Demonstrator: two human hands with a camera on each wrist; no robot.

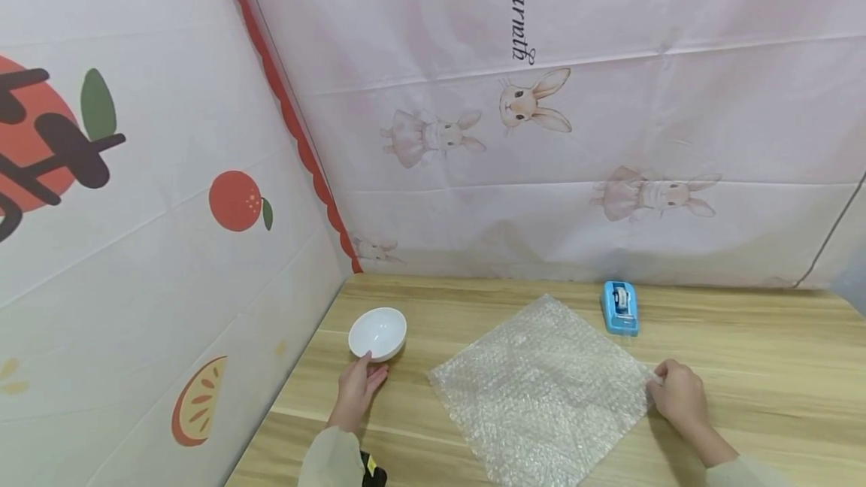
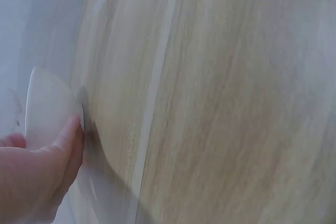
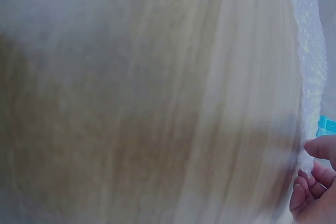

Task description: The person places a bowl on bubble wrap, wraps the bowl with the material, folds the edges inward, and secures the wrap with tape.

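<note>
Nearest you, your pale left sleeve [image 1: 331,461] and right sleeve [image 1: 747,474] are reaching in from the lower edge, and a black object with a yellow mark [image 1: 373,470] is showing beside the left cuff. A sheet of bubble wrap [image 1: 541,397] is lying flat, turned like a diamond, its near corner running out of the head view. Your right hand [image 1: 682,400] is holding the sheet's right corner, the grip pinching its edge between thumb and fingers. Your left hand [image 1: 357,391] is holding a white bowl [image 1: 377,333], its grip pinching the near side, thumb at the rim and fingers below. The bowl is facing up, left of the wrap and apart from it; you cannot tell whether its base is touching the worktop [image 1: 764,352]. Farther off, a blue tape dispenser [image 1: 619,309] is standing near the wrap's far right edge. Behind everything, a pinkish rabbit-print sheet [image 1: 676,119] is hanging, meeting a fruit-print sheet [image 1: 169,141] on the left along a red scalloped border [image 1: 298,126].
</note>
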